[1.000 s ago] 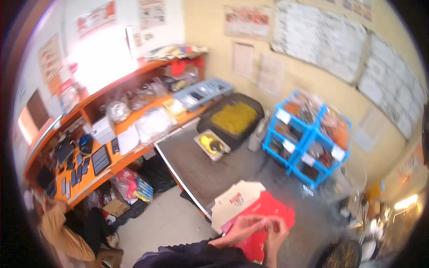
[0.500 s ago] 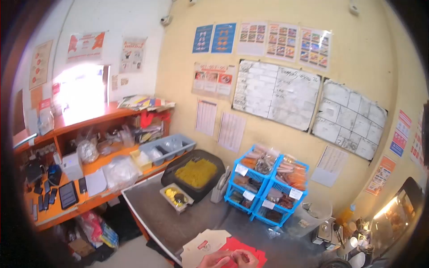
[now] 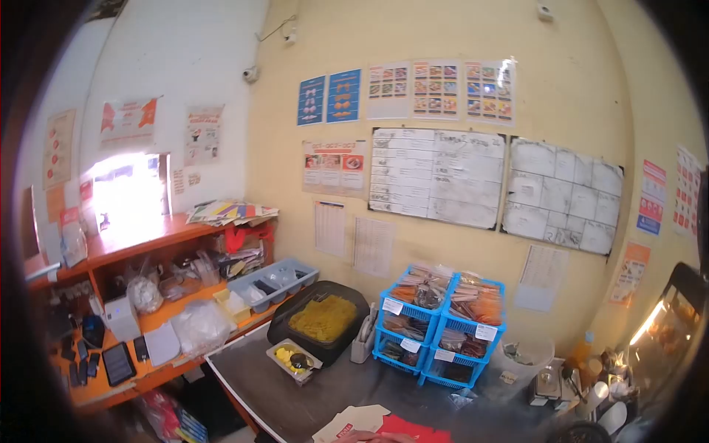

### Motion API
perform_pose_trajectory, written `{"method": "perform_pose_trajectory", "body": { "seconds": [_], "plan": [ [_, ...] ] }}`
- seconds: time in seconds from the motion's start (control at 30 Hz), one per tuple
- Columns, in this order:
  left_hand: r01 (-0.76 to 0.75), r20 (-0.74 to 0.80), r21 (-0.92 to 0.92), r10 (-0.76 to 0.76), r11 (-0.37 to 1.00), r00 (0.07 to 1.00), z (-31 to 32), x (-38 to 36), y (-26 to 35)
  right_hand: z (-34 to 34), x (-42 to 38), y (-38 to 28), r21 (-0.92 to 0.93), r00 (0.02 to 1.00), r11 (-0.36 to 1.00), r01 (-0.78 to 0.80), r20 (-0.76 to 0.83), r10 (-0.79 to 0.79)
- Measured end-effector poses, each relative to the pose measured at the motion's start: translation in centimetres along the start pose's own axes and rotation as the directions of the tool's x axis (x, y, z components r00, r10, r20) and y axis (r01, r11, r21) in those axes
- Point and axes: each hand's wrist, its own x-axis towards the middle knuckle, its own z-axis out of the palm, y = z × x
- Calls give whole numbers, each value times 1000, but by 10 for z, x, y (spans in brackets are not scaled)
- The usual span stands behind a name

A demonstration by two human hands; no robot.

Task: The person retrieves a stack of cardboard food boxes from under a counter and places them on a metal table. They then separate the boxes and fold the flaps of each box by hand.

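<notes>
Head: cream card (image 3: 365, 417), illegible print (image 3: 345, 430)

One card (image 3: 421, 430) is red, the other card (image 3: 363, 418) red-printed cream.

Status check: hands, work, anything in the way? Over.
Left hand and right hand at bottom frame edge, mostly cut off, grip unclear. Cream, red-printed card and bright red card just beyond. Nothing else seen covering them.

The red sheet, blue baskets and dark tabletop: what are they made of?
Red sheet: probably smooth card; thin, flat and evenly coloured. Blue baskets: likely moulded plastic, slightly glossy; uniform colour and openwork walls suggest it. Dark tabletop: perhaps metal with a dull sheen, from its soft reflections, though laminate is possible.
</notes>
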Motion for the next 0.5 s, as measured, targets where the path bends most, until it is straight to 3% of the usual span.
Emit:
{"method": "perform_pose_trajectory", "body": {
  "seconds": [0.1, 0.2, 0.3, 0.43, 0.47, 0.5],
  "plan": [
    [-22, -2, 42, 22, 999, 1000, 1, 0, -8, -3, 4, 28, 131, 997, 990, -53, -44, 60],
    [-68, -8, 105, 69, 992, 998, 1, 0, -17, -15, -4, -23, 264, 987, 954, -144, 103, 120],
    [-152, -25, 193, 160, 969, 987, -4, -4, -37, -12, 0, -17, -162, 956, 942, -292, -16, 294],
    [-288, -59, 317, 322, 904, 945, -19, -18, -53, -5, -7, -16, 102, 995, 989, -104, -1, 104],
    [-350, -80, 272, 383, 896, 920, 3, -21, 1, -2, -9, -15, 124, 1000, 992, -27, -2, 28],
    [-238, -141, 261, 281, 936, 949, 2, -23, 4, -1, -10, -13, 142, 999, 989, 51, -9, -50]
  ]
}}
